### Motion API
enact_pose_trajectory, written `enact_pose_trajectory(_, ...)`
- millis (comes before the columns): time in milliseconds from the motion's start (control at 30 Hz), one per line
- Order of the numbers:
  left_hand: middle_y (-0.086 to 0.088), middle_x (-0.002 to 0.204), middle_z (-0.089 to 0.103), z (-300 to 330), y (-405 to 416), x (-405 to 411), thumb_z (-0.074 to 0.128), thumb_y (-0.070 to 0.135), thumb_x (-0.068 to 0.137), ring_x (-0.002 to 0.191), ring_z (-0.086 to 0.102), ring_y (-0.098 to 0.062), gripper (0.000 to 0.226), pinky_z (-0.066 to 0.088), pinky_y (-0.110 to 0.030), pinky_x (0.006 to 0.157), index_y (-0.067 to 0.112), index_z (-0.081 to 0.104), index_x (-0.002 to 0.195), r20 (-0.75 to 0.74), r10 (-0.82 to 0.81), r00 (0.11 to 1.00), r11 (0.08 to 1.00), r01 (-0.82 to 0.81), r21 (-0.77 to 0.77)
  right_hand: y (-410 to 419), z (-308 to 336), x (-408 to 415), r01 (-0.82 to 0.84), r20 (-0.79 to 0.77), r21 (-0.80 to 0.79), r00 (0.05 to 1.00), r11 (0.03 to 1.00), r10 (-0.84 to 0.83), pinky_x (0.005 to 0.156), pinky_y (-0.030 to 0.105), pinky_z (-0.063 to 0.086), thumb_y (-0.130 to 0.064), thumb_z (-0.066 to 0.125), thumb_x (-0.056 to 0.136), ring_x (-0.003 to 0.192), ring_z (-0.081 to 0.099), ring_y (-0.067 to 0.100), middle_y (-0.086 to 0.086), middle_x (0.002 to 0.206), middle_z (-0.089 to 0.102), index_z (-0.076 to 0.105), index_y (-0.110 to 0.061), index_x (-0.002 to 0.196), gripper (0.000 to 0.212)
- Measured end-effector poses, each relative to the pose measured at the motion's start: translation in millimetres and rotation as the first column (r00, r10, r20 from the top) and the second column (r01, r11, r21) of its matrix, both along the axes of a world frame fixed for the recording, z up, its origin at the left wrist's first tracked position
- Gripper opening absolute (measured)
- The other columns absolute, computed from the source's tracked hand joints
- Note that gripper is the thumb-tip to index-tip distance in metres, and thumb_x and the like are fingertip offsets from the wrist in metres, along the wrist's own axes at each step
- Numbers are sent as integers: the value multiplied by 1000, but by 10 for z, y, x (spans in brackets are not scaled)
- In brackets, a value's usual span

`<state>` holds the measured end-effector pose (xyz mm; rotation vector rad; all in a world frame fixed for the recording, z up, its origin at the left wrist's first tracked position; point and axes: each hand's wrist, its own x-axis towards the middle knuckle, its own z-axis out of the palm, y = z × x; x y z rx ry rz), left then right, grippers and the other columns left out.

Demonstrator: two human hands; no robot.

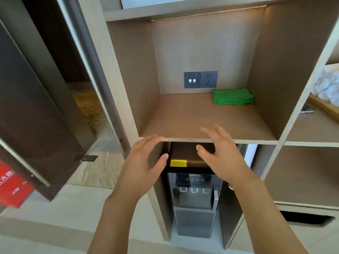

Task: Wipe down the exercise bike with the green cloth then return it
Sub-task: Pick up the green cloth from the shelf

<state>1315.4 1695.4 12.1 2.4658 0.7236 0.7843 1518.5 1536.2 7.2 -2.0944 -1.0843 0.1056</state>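
Views: one only, the head camera, so nothing is shared with a second view.
Position: at the person's head, standing close in front of a wooden shelf unit (211, 116).
Direction: forward and down, into an open compartment at about chest height.
Nearness: both forearms reach in from the bottom edge; the shelf's front edge lies at the fingertips.
Lens: wide-angle, bending the uprights outward toward the frame's sides.
Edges: an open dark door (36, 116) fills the left.
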Motion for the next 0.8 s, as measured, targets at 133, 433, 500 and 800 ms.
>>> enact_pose_trajectory(133,31,156,42,32,446,371,58,56,99,143,34,10,50,30,-23,116,52,44,147,-19,-102,995,995,102,-9,244,48,176,113,28,25,993,993,-114,123,53,34,-44,60,101,151,31,19,-7,164,33,43,-34,157,59)
enact_pose_trajectory(433,26,157,43,-6,981,1080,56,56,99,149,35,0,51,36,-37,123,47,47,148,-14,-268,963,963,267,-31,498,71,749,257,91,6,962,966,-257,122,49,35,-41,63,100,148,34,18,-5,161,38,46,-25,156,61)
enact_pose_trajectory(500,29,156,42,-26,1020,1273,56,54,99,148,33,4,51,34,-35,122,48,46,148,-7,-286,958,958,286,-27,490,100,960,273,118,17,955,962,-273,122,50,34,-41,64,99,148,35,19,-4,160,39,48,-24,155,60)
enact_pose_trajectory(800,26,153,46,56,978,2341,61,46,100,145,35,3,49,31,-29,119,41,52,148,24,-325,945,945,324,43,580,232,2073,267,155,-78,955,961,-253,126,49,30,-39,65,101,156,29,26,3,168,34,46,-20,158,63)
